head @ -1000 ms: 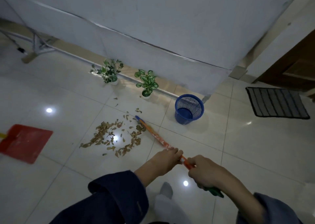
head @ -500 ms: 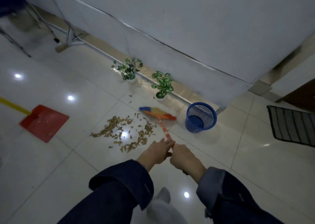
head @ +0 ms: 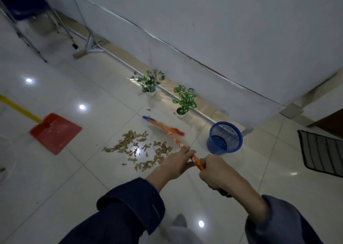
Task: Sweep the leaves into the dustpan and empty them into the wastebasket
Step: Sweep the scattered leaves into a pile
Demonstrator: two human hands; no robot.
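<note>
Both hands hold the orange broom (head: pixel 168 130) by its handle. My left hand (head: pixel 176 163) grips it further down, and my right hand (head: pixel 218 171) grips it near the green end. The broom head rests on the tiles just beyond a scatter of dry brown leaves (head: pixel 139 149). A red dustpan (head: pixel 55 132) with a yellow handle lies flat on the floor to the left of the leaves. The blue mesh wastebasket (head: pixel 224 138) stands upright to the right of the broom head.
Two small potted plants (head: pixel 150 82) (head: pixel 184 99) stand by the white wall panel behind the leaves. Metal stand legs (head: pixel 91 45) occupy the back left. A dark striped mat (head: pixel 323 151) lies at the right edge. My foot (head: pixel 179 223) shows below my arms.
The view swung and tilted, so the dustpan and wastebasket sit differently in frame. The broom head turned from end-on to broadside behind the leaves. Both hands stayed on the handle.
</note>
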